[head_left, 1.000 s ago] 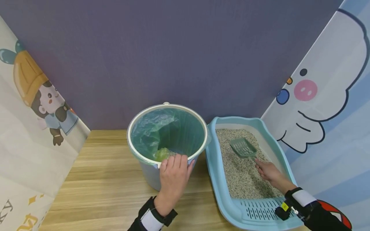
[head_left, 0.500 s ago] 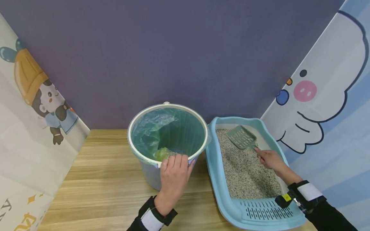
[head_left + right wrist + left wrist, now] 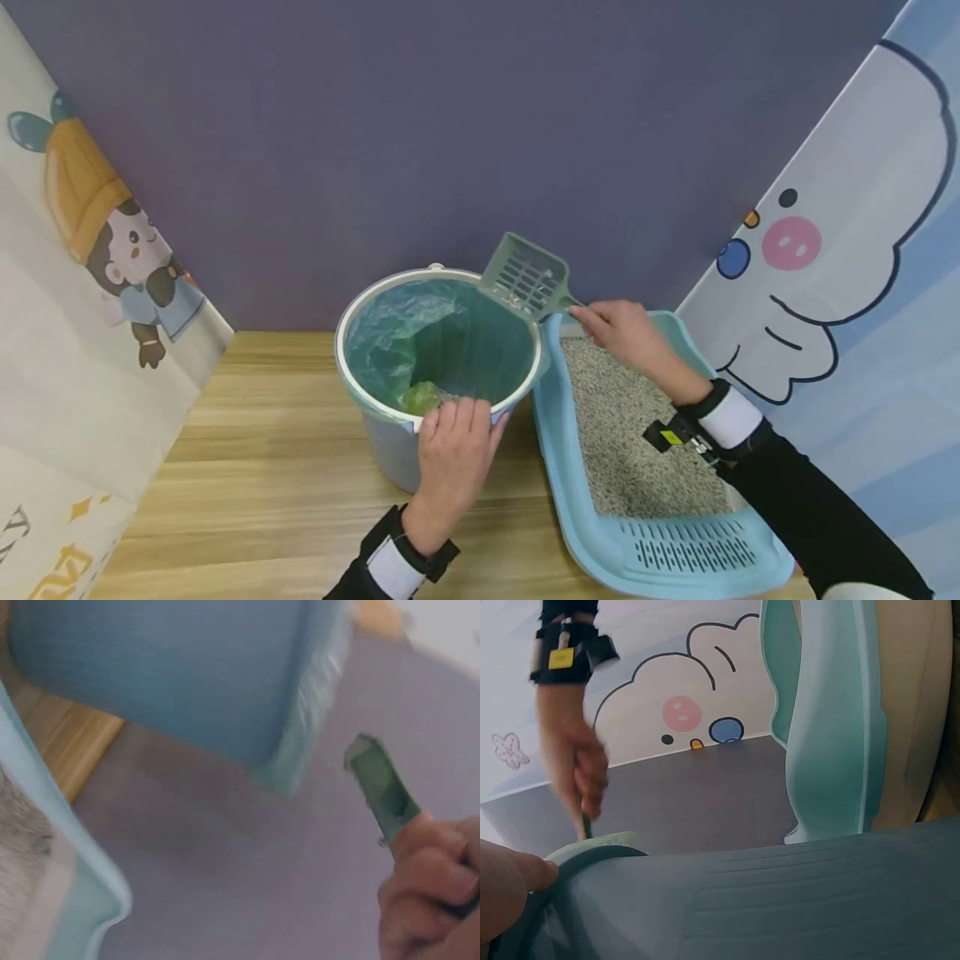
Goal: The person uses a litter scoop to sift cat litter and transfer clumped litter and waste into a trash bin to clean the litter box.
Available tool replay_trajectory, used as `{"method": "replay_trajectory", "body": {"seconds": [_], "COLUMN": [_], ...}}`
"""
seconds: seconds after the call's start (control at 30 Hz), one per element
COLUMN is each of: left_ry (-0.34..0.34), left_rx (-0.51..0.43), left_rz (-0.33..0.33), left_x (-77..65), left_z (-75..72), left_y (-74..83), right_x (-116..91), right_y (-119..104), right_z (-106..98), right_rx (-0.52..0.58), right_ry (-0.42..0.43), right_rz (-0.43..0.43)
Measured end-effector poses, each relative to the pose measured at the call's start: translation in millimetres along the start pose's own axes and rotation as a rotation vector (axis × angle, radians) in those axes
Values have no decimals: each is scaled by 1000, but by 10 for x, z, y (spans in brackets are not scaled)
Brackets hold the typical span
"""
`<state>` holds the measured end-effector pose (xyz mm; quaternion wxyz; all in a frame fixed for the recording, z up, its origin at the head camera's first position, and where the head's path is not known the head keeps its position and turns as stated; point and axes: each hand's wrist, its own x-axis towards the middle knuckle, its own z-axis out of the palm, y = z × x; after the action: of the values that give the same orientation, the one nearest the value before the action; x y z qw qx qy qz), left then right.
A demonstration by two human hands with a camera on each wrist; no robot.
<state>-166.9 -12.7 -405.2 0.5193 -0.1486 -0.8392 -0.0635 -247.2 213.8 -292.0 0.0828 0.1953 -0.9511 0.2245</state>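
Observation:
My right hand [image 3: 618, 333] grips the handle of a green slotted litter scoop [image 3: 527, 277], raised so its head overlaps the right rim of a trash bin [image 3: 393, 450] in the head view. A few small bits show on the scoop's slots. In the right wrist view the curled fingers [image 3: 427, 877] wrap the handle. My left hand [image 3: 453, 454] holds the bin's near rim, fingers over the edge and thumb to the right side. A green liner bag [image 3: 480, 350] lines the bin, with a yellow-green lump [image 3: 422, 398] low inside near the left fingers.
Right of the bin stands a light-blue litter box [image 3: 555, 475] holding grey-beige litter [image 3: 637, 442], with a slotted front step [image 3: 693, 546]. Both stand on a wooden surface [image 3: 247, 467]. A dark wall [image 3: 375, 150] rises behind, with printed panels at both sides.
My right hand has lifted the scoop out of the litter box and carried it up and left to the bin's rim. The left hand keeps its place on the bin.

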Motion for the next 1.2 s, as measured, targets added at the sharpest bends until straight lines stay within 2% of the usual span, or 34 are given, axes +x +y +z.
{"method": "replay_trajectory", "body": {"seconds": [0.07, 0.13, 0.17, 0.23, 0.3, 0.37, 0.6, 0.7, 0.8, 0.93, 1.03, 1.1, 1.2], "left_ry": [3, -1, -4, -11, -17, -18, -37, -41, -45, -44, -36, -27, -18], "left_rx": [-1, -1, 0, 1, 2, 1, 7, -1, -17, -22, -13, -7, -7], "left_rz": [8, 15, 17, 19, 19, 19, 22, 17, 7, -8, -25, -37, -46], "left_x": [6, 12, 15, 21, 23, 24, 13, 1, -9, -21, -24, -22, -16], "left_z": [10, 19, 24, 30, 34, 38, 45, 47, 43, 27, 15, 10, 2], "left_y": [21, 39, 47, 59, 68, 75, 87, 88, 86, 71, 43, 20, -7], "right_x": [11, 17, 19, 23, 26, 17, -74, -131, -193, -318, -442, -539, -748], "right_y": [-82, -96, -81, -45, 1, 45, 169, 186, 191, 264, 467, 659, 990], "right_z": [161, 315, 382, 477, 534, 561, 573, 551, 490, 292, 125, 48, 14], "right_rx": [-303, -553, -646, -741, -767, -778, -778, -692, -506, -141, 94, 232, 384], "right_ry": [145, 307, 381, 468, 498, 511, 553, 559, 498, 314, 170, 61, -140], "right_rz": [-265, -509, -606, -733, -792, -812, -814, -714, -487, -29, 291, 461, 668]}}
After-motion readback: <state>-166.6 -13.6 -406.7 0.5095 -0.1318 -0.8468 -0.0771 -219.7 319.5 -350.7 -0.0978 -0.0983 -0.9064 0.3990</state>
